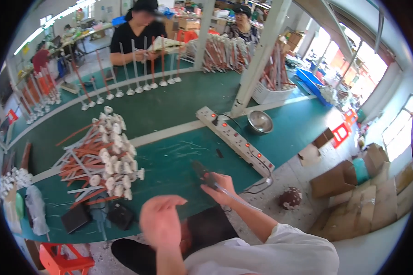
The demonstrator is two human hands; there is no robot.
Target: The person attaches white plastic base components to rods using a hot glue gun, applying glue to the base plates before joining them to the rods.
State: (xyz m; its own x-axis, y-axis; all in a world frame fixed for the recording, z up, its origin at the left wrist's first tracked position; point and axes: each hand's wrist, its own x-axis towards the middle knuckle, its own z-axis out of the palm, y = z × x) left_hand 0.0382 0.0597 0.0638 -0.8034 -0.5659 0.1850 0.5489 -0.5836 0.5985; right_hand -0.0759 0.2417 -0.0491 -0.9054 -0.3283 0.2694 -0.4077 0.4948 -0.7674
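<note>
Head view: green bench [170,149], rod pile [117,158] toward its left end, power strip [236,141] toward its right edge; at the near edge, left hand [160,222] blurred, grip I cannot tell; right hand [221,189], grip closed round a dark tool [201,172] above the bench

Your right hand [221,188] gripped a dark tool [201,170] over the near part of the green desk [183,153]; its exact kind was hard to tell. Your left hand [160,222], blurred, hovered nearer to you with its fingers bent. To the left lay a heap of orange-brown and grey sticks [85,161] with white round ends. To the right, a white power strip [236,141] lay near a metal bowl [260,122]. On the far side, a person in black [135,39] stood behind upright sticks [115,82] on white bases.
</note>
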